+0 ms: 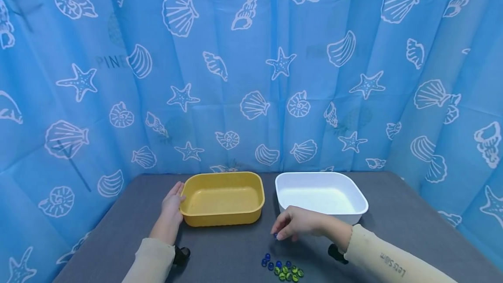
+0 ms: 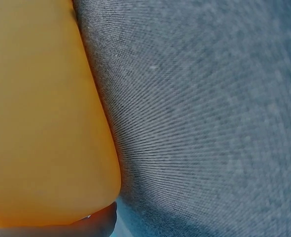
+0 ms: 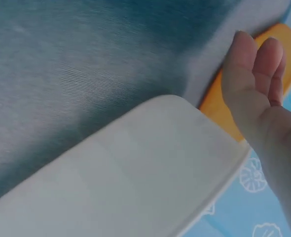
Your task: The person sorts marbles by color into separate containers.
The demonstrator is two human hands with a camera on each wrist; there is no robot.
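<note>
Marble point(image 1: 275, 235) of deep blue glass sits in your right hand point(image 1: 302, 222), caught in a narrow pinch between thumb and fingers, beside the near left corner of the white tub point(image 1: 352, 219). Your left hand point(image 1: 172, 202) lies along the yellow tub point(image 1: 222, 219) at its left wall, fingers fairly straight, thumb at the rim. Both tubs (smooth, with rounded corners) stand by the back edge of the worktop point(image 1: 228, 252), whose dark grey cloth looks finely ribbed. Well forward of that edge, glossy blue marbles point(image 1: 278, 264) cluster beside mottled green marbles point(image 1: 288, 276).
</note>
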